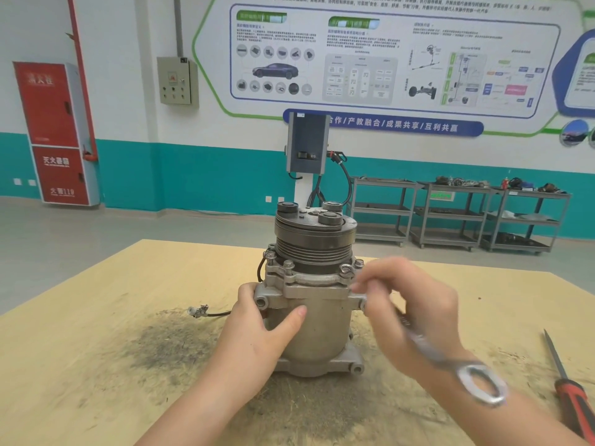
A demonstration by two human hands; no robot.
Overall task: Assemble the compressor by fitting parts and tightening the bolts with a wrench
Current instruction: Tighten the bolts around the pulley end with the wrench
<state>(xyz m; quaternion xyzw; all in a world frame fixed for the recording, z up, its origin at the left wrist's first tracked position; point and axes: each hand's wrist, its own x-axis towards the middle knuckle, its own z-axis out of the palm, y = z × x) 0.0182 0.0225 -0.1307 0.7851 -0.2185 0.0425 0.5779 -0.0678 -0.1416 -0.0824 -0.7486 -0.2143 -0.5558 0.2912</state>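
A grey metal compressor [317, 329] stands upright on the wooden table [80, 365], its dark grooved pulley [314, 243] on top. Bolts [288, 266] stick up from the flange under the pulley. My left hand [264, 320] grips the left side of the body, thumb across the front. My right hand [409, 300] holds a silver combination wrench [425, 346] at the right of the flange; its ring end [481, 383] points toward me over my forearm. The hand is blurred, and the wrench's far end is hidden near the flange.
A red-handled screwdriver [570, 391] lies at the table's right edge. A thin black wire with a connector [201, 312] trails left from the compressor. Dark grime marks the tabletop around the base. Metal shelf carts [450, 217] and a charging post [307, 149] stand behind.
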